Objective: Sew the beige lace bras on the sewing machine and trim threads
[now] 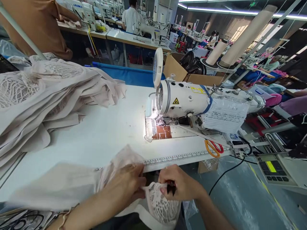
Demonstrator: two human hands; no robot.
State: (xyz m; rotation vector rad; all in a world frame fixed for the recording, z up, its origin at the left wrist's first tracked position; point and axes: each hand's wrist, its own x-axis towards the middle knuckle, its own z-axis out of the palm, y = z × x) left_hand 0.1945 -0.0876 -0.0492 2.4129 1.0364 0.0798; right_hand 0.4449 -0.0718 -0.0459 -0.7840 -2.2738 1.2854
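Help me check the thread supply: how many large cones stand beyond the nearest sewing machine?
2: a shorter cone on the left and a longer cone to its right, both beyond the white sewing machine. Others could be hidden behind them.

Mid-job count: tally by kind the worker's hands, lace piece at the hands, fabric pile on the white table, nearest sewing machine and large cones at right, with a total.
Hands: 2 (left hand, right hand)
Lace piece: 1
Fabric pile: 1
Nearest sewing machine: 1
Large cones: 2
Total: 7
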